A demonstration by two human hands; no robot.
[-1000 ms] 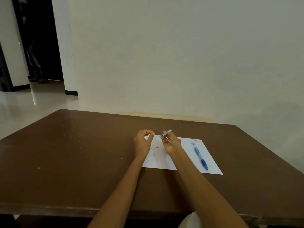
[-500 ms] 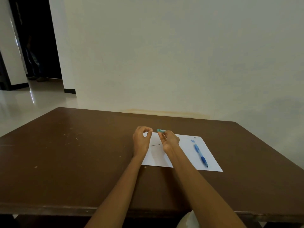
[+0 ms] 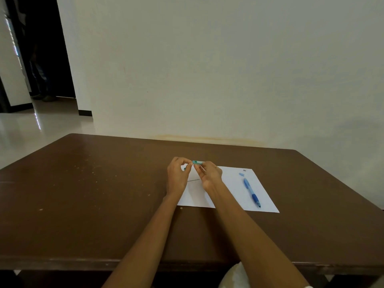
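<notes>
A small teal tube hangs level above a white sheet of paper on the brown table. My right hand pinches the tube's right end, and a thin pale stick slants out from under its fingers. My left hand has its fingers curled, with thumb and forefinger meeting the tube's left end. A tiny teal bit shows beside the left fingers. A thin dark line lies on the paper between the hands.
A blue mechanical pencil lies on the right half of the paper, with a small blue cap and a tiny grey piece beyond its far end. A pale wall stands behind the table. A dark doorway opens at far left.
The teal tube has gone from tilted up in my right hand to level, and my left fingertips have closed onto its left end. The pencil and paper stayed put.
</notes>
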